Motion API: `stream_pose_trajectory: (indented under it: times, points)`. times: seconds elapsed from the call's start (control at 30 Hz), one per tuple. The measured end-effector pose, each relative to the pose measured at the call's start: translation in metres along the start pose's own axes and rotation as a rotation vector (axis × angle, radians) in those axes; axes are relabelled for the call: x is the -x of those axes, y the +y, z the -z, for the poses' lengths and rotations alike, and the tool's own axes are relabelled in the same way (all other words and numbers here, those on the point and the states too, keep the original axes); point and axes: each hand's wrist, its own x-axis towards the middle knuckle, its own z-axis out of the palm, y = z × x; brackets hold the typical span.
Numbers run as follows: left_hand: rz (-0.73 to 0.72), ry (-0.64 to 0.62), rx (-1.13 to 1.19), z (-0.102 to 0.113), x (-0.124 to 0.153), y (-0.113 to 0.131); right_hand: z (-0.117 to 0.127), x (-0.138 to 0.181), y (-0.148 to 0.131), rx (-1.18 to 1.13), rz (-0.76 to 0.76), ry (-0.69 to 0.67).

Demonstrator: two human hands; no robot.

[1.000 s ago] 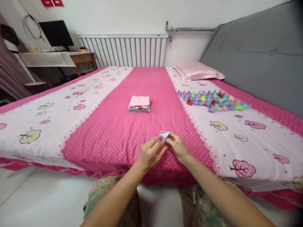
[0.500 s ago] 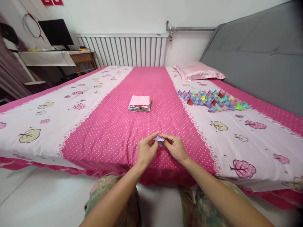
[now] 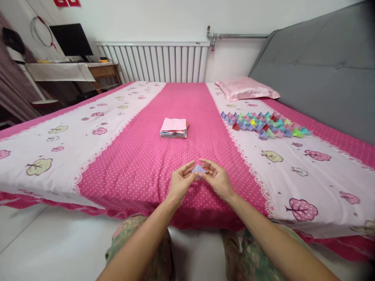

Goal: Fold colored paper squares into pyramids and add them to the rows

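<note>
A broad bed [image 3: 187, 97] filled most of the view. Taking the hands as the clock's center and the far wall as twelve, a white slatted radiator [image 3: 155, 64] stood at eleven, and a desk [image 3: 61, 71] bearing a dark monitor [image 3: 71, 40] at ten. A pink pillow [image 3: 247, 88] lay at one o'clock, with a gray headboard [image 3: 316, 58] at two.

A small piece of lilac paper [image 3: 198, 169] was held just above the bed's near edge, at the left hand's [image 3: 182, 183] two o'clock and the right hand's [image 3: 218, 180] ten. Both hands pinched it, thumbs toward the person, the other fingers loosely curved.

The paper was folded, its visible face pointed at the top. At eleven o'clock sat a stack of square sheets [image 3: 173, 127], pink uppermost; at two, rows of peaked paper shapes [image 3: 265, 125] in many colors. The bedspread had a dotted magenta band, lacy borders and pale panels printed with trees; the pillow looked satiny, the headboard padded.
</note>
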Motion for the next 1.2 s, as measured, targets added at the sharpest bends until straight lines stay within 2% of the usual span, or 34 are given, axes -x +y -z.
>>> stream_pose_trajectory:
  times: [0.1, 0.23, 0.33, 0.5, 0.63, 0.83, 1.2]
  points:
    - [-0.003, 0.028, -0.115, 0.003, -0.003, -0.002, 0.000, 0.000, -0.002, -0.031, -0.017, -0.005]
    - [-0.035, 0.006, -0.256, 0.007, -0.005, -0.002, 0.000, 0.002, -0.005, -0.028, -0.058, -0.064]
    - [-0.045, -0.002, -0.175, 0.008, -0.005, -0.002, -0.001, 0.002, -0.006, 0.009, -0.050, -0.064]
    - [-0.047, 0.066, -0.054, 0.006, -0.006, -0.002, -0.001, 0.002, -0.003, 0.183, -0.029, -0.132]
    - [-0.074, 0.095, -0.099, 0.008, -0.007, -0.002, 0.000, 0.002, -0.002, 0.268, -0.033, -0.119]
    - [-0.093, 0.063, -0.204, 0.011, -0.010, -0.001, 0.001, 0.003, -0.005, 0.311, -0.052, -0.168]
    - [-0.119, 0.100, -0.206, 0.008, -0.008, 0.000, -0.001, 0.002, -0.008, 0.301, -0.062, -0.185]
